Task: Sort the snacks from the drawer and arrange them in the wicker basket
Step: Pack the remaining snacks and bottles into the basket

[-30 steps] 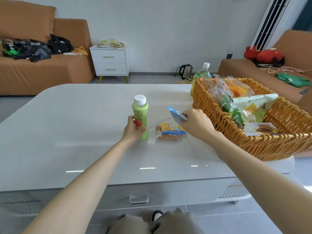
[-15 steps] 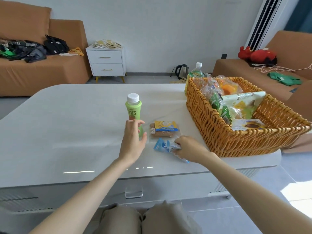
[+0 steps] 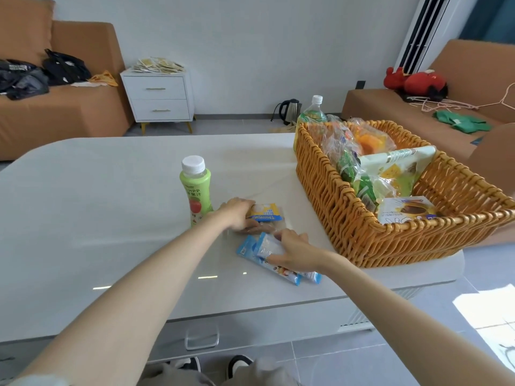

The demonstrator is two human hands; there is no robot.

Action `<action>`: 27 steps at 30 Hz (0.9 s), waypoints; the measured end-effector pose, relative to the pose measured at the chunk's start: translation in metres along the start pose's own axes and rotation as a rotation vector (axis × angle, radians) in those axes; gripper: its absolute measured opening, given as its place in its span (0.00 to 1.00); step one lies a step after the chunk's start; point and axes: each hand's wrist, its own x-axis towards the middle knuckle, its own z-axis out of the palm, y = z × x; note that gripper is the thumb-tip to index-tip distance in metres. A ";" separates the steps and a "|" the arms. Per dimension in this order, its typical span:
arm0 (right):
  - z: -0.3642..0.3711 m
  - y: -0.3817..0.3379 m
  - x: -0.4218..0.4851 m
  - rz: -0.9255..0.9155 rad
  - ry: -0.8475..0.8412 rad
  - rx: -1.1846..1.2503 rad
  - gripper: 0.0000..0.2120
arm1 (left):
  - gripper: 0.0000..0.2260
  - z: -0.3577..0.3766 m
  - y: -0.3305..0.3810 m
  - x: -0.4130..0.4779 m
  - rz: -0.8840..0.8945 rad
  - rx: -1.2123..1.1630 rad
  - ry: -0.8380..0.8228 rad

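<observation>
Snack sachets (image 3: 250, 250), two long blue ones lying side by side, rest flat on the table (image 3: 83, 207) under the right hand (image 3: 292, 252), whose thumb and fingers are curled round their far end. At 11 o'clock from that hand, just beside it but not touching, the left hand (image 3: 237, 214) grips a clear-wrapped cake packet (image 3: 266, 214) with a yellow and blue label, fingers over its left end and thumb along its near edge. The packet lies on the table, touching or nearly touching the sachets.

At 10 o'clock from the left hand a green juice bottle (image 3: 195, 190) with a white cap stands upright, just behind the wrist.

At 3 o'clock from the hands sits the wicker basket (image 3: 390, 243), near but apart from them, at the table's right end. Inside it a boxed chocolate cake (image 3: 404, 211) leans at the near wall, with green packets (image 3: 359, 185) and a white-and-green bag (image 3: 395, 168) behind it and orange snacks in clear bags (image 3: 367, 140) at the far end. A green-labelled drink bottle (image 3: 313, 112) stands upright past the basket's far left corner.

At 6 o'clock, below the table's edge, a drawer handle (image 3: 202, 337) shows.
</observation>
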 end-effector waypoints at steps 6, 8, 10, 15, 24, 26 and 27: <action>-0.005 0.006 0.001 0.028 -0.073 0.192 0.20 | 0.30 -0.007 -0.001 0.014 -0.039 -0.047 0.003; -0.005 0.002 0.004 0.059 -0.085 0.193 0.21 | 0.30 -0.007 0.003 0.014 -0.073 -0.011 -0.008; -0.002 -0.001 0.008 0.099 -0.093 0.122 0.20 | 0.32 -0.008 0.008 0.012 -0.127 -0.021 -0.026; -0.003 -0.004 0.007 0.139 -0.126 -0.063 0.12 | 0.32 -0.010 0.009 0.006 -0.161 -0.109 -0.105; -0.014 0.032 -0.005 0.202 -0.002 -0.152 0.36 | 0.36 0.005 0.005 -0.021 -0.178 -0.191 -0.200; -0.017 0.037 -0.003 0.200 0.004 -0.067 0.37 | 0.31 0.005 0.007 -0.028 -0.188 -0.270 -0.208; -0.019 0.039 -0.002 0.184 0.015 -0.053 0.34 | 0.29 0.004 0.008 -0.030 -0.189 -0.302 -0.191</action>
